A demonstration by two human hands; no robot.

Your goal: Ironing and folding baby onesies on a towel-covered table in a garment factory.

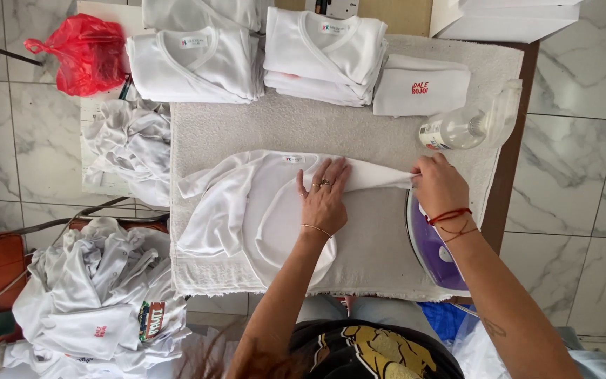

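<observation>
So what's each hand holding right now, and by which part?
The right hand pinches the sleeve end of the white garment. The left hand holds nothing; it lies flat on the garment's middle.

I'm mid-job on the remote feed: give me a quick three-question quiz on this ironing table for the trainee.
1. True or false: the left hand lies flat on the small white cotton garment spread on the beige towel-covered table.
2. What does the right hand pinch?
A. the clear plastic spray bottle
B. the garment's sleeve end
C. the red plastic bag
3. Fill in: the purple and white iron sits under the person's ___ forearm.

Key: 1 true; 2 B; 3 right.
</observation>
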